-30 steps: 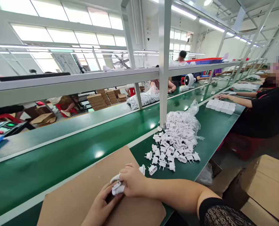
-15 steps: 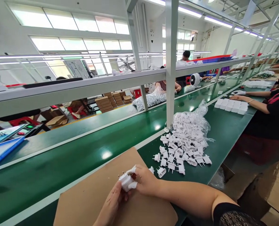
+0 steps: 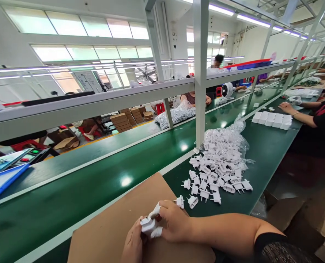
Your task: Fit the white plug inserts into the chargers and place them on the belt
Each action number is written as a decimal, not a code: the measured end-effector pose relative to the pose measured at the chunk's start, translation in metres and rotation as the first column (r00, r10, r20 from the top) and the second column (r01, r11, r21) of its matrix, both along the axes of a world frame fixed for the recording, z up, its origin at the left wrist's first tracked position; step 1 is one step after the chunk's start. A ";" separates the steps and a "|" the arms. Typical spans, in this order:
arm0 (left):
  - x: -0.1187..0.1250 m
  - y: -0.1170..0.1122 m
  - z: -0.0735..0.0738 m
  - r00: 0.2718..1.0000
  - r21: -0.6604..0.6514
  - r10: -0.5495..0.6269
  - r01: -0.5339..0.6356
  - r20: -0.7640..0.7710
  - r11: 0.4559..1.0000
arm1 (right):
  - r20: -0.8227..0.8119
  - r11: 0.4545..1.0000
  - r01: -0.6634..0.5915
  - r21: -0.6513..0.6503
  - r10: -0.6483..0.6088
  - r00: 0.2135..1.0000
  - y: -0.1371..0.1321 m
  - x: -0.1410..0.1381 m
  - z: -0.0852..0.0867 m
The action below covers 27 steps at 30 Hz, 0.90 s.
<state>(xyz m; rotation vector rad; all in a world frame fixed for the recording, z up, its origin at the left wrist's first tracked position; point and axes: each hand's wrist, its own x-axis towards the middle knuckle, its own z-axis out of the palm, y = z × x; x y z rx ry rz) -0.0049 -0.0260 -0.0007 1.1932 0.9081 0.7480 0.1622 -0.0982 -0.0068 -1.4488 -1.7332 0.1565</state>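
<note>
Now that its pins barely show, the white plug seems turned mid-handling, left hand and right hand both closed on it

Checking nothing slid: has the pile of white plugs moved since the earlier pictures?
No. The pile of white plugs lies as before beside the upright post; the view itself shifted.

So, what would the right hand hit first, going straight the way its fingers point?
The small white plastic plug at its fingers, then probably the left hand, though depth is unclear.
</note>
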 end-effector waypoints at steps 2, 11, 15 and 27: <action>0.003 -0.002 0.006 0.999 -0.069 -0.044 0.044 0.008 0.997 | 0.035 1.000 -0.003 0.004 0.003 0.999 0.000 0.000 -0.001; 0.005 -0.001 0.007 0.999 -0.100 -0.051 0.052 0.008 0.994 | 0.031 0.999 -0.048 -0.002 0.048 0.998 0.005 0.003 -0.005; 0.002 0.002 0.000 0.997 -0.120 -0.073 0.076 0.026 0.990 | -0.051 0.997 -0.070 -0.013 0.070 0.996 0.003 0.006 0.004; 0.018 -0.002 0.014 0.981 -0.041 -0.179 0.182 0.070 0.983 | -0.696 0.928 0.313 0.204 -0.087 0.713 0.004 0.041 0.061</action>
